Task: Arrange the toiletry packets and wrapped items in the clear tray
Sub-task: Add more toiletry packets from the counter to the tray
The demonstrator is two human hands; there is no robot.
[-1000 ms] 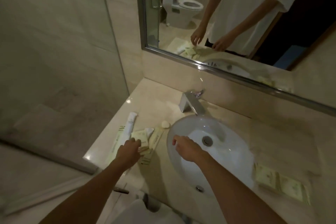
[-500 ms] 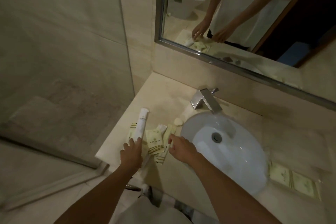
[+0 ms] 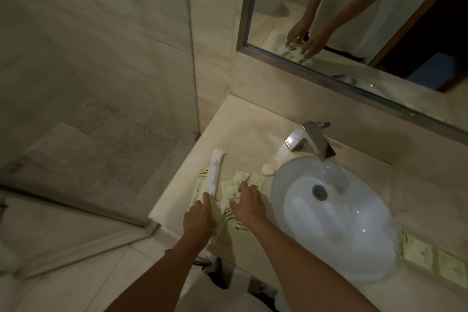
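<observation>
A pile of pale yellow toiletry packets (image 3: 231, 195) lies on the counter left of the sink, with a long white wrapped tube (image 3: 214, 175) across its left side. My left hand (image 3: 198, 215) rests at the near end of the tube, index finger touching it, fingers apart. My right hand (image 3: 248, 204) lies flat on the packets with fingers spread. A small round soap (image 3: 268, 169) sits just behind the pile. I cannot make out the clear tray's edges under the pile. Two more packets (image 3: 430, 256) lie right of the sink.
A white oval sink (image 3: 336, 215) fills the counter's middle, with a chrome faucet (image 3: 310, 139) behind it. A glass shower panel (image 3: 101, 109) stands at the left. The mirror (image 3: 354, 20) above reflects a person's arms and a toilet. The counter's front edge (image 3: 157, 218) is close to my left hand.
The camera has swung left and closer. My right hand moved left from over the sink onto the packets. My left hand stayed at the tube's near end.
</observation>
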